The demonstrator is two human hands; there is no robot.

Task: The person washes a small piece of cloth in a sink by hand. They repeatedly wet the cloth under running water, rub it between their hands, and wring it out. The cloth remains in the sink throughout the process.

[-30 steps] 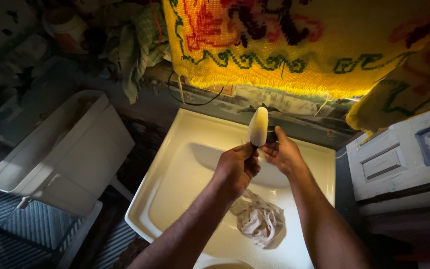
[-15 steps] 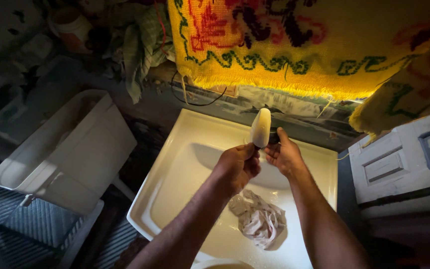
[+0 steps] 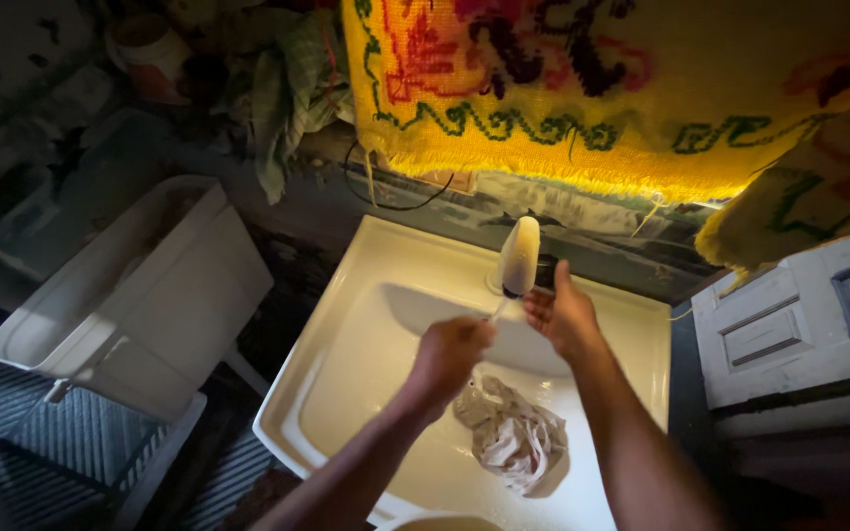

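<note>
A thin pale handle is gripped in the closed left hand [image 3: 450, 352], and at its far end a cream, oval-headed tool [image 3: 519, 256] is held upright above the back of the sink [image 3: 346, 334]. The tool's head is blurred, so its surface cannot be made out. The right hand [image 3: 563, 313] is raised just beside the tool's lower end, thumb up and fingers curled around a small dark object [image 3: 545, 271]; whether that object is fully gripped cannot be told. Both hands are positioned over the white basin. A crumpled pale cloth [image 3: 514, 438] is lying in the basin below the hands, apart from them. A white tank [image 3: 140, 295] is seen to the left of the sink, and a yellow woven hanging [image 3: 582, 88] is draped above it.
</note>
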